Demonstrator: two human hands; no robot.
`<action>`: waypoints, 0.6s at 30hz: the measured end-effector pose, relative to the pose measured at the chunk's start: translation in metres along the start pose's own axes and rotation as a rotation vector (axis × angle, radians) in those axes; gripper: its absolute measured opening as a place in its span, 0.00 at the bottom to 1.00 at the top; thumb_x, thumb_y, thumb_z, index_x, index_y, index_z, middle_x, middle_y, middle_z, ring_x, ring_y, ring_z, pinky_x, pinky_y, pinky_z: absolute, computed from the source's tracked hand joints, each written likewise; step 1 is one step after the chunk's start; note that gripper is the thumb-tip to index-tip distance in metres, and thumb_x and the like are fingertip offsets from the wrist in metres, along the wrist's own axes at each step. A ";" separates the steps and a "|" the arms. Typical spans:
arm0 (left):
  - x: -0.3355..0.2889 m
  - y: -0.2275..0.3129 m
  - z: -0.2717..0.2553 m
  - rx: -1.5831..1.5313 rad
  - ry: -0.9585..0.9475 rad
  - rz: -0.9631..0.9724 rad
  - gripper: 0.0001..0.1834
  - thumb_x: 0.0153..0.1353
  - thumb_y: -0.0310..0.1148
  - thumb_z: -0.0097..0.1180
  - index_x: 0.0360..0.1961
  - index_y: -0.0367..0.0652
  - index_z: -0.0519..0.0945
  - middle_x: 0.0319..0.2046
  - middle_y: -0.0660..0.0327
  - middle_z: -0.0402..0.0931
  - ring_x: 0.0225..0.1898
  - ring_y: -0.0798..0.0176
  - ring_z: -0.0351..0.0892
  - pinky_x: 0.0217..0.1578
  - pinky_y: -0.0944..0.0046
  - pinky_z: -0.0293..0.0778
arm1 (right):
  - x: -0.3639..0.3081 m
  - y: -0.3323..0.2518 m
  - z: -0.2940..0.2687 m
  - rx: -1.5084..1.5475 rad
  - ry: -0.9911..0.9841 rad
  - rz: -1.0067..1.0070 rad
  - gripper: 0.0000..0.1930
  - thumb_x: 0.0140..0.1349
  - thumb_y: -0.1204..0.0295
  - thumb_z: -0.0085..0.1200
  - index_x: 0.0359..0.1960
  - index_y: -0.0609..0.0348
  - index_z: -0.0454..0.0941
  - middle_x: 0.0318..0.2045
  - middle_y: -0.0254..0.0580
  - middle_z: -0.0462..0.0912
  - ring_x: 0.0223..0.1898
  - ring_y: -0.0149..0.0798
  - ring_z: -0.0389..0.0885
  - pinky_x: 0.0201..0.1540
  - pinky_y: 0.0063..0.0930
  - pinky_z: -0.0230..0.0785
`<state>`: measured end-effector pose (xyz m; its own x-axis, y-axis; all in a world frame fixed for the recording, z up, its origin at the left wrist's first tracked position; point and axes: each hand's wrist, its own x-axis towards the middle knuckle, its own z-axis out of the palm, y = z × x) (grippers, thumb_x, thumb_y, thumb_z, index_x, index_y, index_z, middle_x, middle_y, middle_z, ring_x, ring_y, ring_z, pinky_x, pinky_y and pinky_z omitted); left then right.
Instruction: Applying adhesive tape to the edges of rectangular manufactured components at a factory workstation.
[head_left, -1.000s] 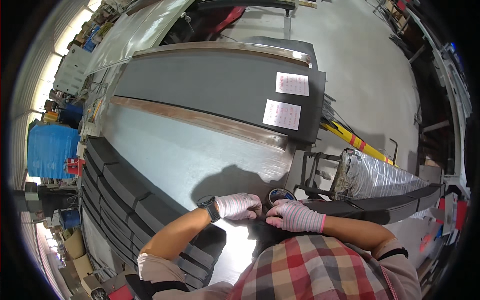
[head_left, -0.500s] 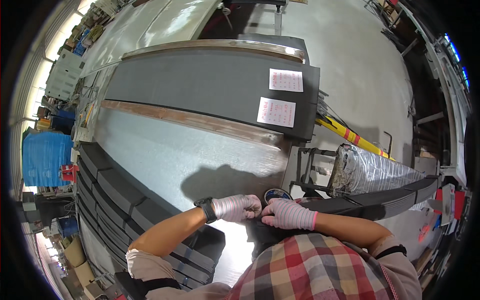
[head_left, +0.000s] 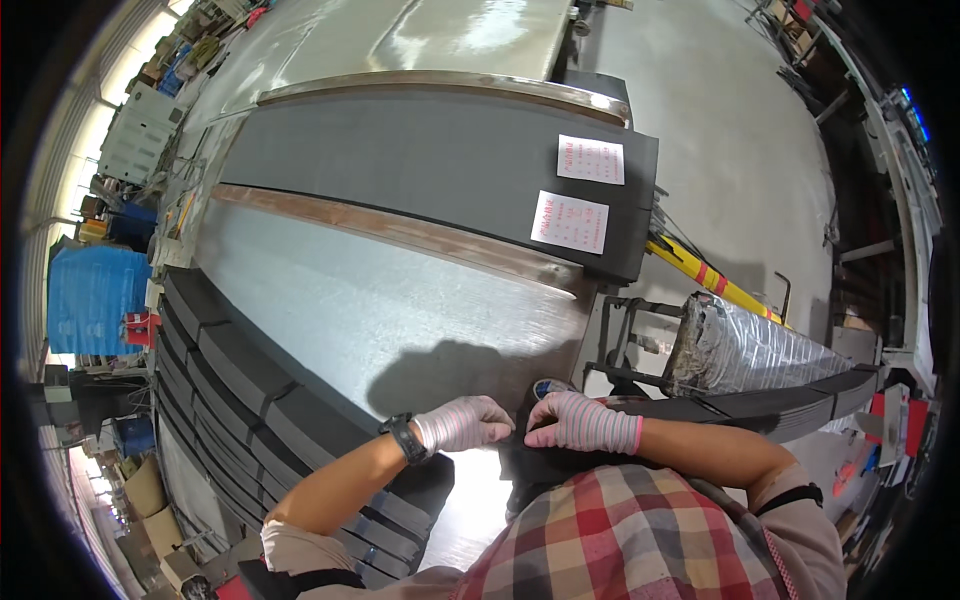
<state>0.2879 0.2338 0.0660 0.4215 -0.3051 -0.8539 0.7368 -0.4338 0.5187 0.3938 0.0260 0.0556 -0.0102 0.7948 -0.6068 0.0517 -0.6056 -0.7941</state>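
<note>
- The dark material [head_left: 525, 466] is lying just below the gloved fingers, between the left hand [head_left: 467, 424] and the right hand [head_left: 580, 424], close against the checked garment [head_left: 620, 525].
- The right hand is sitting nearer, over the material's upper edge; the left is facing it from just beyond the left edge, a narrow gap separating them.
- The dark strapped bundle [head_left: 770, 417] is running its long axis rightward, slanting slightly away from the body.
- Both hands' fingers are curling inward, nearly closed; whether they are gripping anything, I cannot tell.
- The right hand and forearm are hiding any join between material and bundle; the garment is covering the material's lower part.
</note>
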 end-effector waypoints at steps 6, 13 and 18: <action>-0.009 0.001 0.001 -0.031 0.012 0.135 0.11 0.59 0.37 0.60 0.37 0.41 0.84 0.36 0.63 0.77 0.32 0.70 0.75 0.37 0.66 0.74 | 0.016 -0.016 -0.024 -0.358 -0.065 -0.185 0.16 0.59 0.61 0.58 0.46 0.54 0.79 0.38 0.48 0.78 0.43 0.48 0.79 0.45 0.37 0.69; -0.010 0.030 -0.004 0.235 -0.113 0.000 0.10 0.56 0.36 0.61 0.30 0.39 0.83 0.18 0.67 0.75 0.24 0.72 0.70 0.28 0.66 0.67 | 0.043 0.007 -0.022 -0.245 -0.351 -0.475 0.19 0.61 0.70 0.54 0.54 0.43 0.78 0.44 0.47 0.72 0.47 0.51 0.75 0.49 0.40 0.66; -0.012 0.027 -0.002 0.283 -0.151 -0.023 0.10 0.57 0.36 0.60 0.33 0.40 0.81 0.24 0.64 0.74 0.30 0.68 0.71 0.33 0.64 0.69 | 0.044 0.004 -0.010 -0.319 -0.292 -0.458 0.14 0.62 0.70 0.52 0.50 0.46 0.78 0.44 0.48 0.70 0.46 0.54 0.75 0.47 0.42 0.67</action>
<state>0.3036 0.2274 0.0895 0.3078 -0.4054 -0.8608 0.5602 -0.6540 0.5084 0.4035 0.0585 0.0262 -0.3722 0.8998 -0.2279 0.2725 -0.1288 -0.9535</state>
